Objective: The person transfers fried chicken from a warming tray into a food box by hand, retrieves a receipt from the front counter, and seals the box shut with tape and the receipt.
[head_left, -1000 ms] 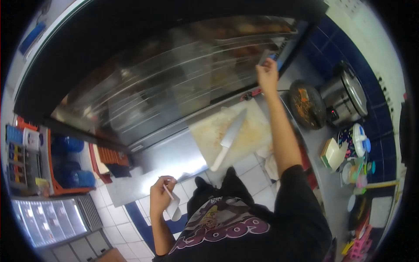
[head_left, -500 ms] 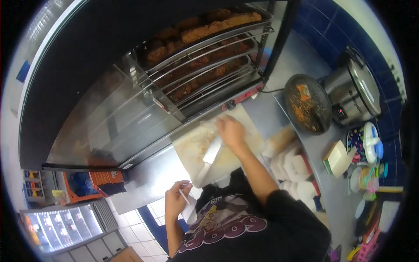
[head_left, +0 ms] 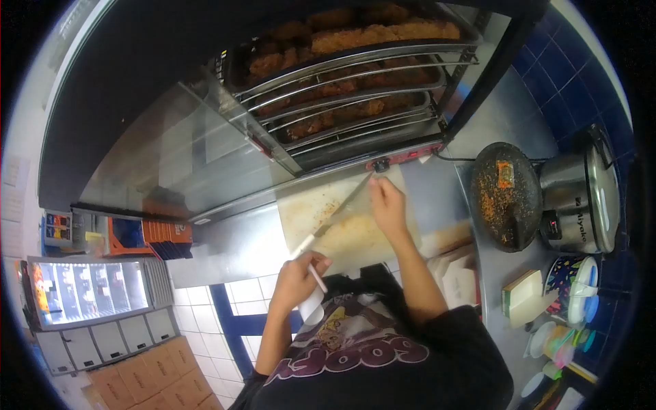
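Fingers of my left hand (head_left: 296, 281) pinch the white sheet (head_left: 312, 309), lower centre, probably light, bendy, best held by its edge; mid-frame, the knife (head_left: 335, 218) looks stiff, safest by its handle (head_left: 303, 246); my right hand (head_left: 388, 206), right of centre, curls, grip unclear.

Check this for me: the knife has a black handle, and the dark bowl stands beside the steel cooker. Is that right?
Not quite: the handle of the knife is white, not black, as the head view shows. The dark bowl does stand beside the steel cooker.
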Demonstrator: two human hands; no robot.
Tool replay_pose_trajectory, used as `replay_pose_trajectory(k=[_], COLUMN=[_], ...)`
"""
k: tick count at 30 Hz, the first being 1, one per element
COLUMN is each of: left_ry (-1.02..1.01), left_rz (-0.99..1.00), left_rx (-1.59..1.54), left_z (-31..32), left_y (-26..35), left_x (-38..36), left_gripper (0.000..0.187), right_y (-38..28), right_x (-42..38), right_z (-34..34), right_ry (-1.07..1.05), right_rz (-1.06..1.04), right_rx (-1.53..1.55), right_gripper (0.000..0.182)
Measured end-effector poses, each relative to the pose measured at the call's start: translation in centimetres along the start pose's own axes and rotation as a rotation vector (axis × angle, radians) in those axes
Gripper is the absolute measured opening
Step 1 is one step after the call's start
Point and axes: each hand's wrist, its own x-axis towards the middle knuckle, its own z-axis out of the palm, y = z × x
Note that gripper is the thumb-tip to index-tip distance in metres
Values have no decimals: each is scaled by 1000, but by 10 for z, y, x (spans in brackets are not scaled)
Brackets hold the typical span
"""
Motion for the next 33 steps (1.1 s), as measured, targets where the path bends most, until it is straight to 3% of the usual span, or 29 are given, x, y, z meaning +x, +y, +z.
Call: replay_pose_trajectory(k=[2,3,6,8,9,11,12,13,15,19,22,24,25,27,31,33], left_ry=[-10,-6,196,172,148,216,233,248,146,-36,4,24,54,95,56,28], left_rz=[-13,-10,440,457,472,530,549,567,612,724,713,729,727,725,737,754], left_rx=[-98,-108,-122,-35,58,51,97,144,276,496,481,459,472,484,523,531], left_z=[5,9,23,25,26,37,36,35,30,27,35,34,33,36,40,43], left_y=[3,7,22,31,33,18,19,20,19,20,16,17,20,21,17,19], left_x=[11,15,28,32,33,40,39,37,30,19,22,24,22,23,24,23], left_gripper=[34,34,33,29,26,19,18,16,15,17,23,24,24,24,25,24], right_y=[-32,-44,-66,-73,-72,-57,-38,-30,-21,-26,-40,-49,-41,-18,-16,-28], right_x=[-26,-38,-76,-99,-107,-118,-120,-119,-118,-93,-83,-83,-82,-77,-60,-66], right_z=[-8,-11,-7,5,12,26,28,25,19,11,6,0,2,13,12,-1], right_ry=[69,66,-18,-67,-64,-19,-31,-24,-249,-273,-96,-340,-342,-89,-100,-386], right_rz=[-339,-346,-358,-126,-130,22,83,82,473,498,500,472,468,560,753,518], right_rx=[-51,-58,34,466,462,1097,1222,1221,943,1174,1322,1510,1507,1123,1322,1570], right_gripper=[24,24,23,29,29,32,37,37,46,54,61,69,69,72,75,82])
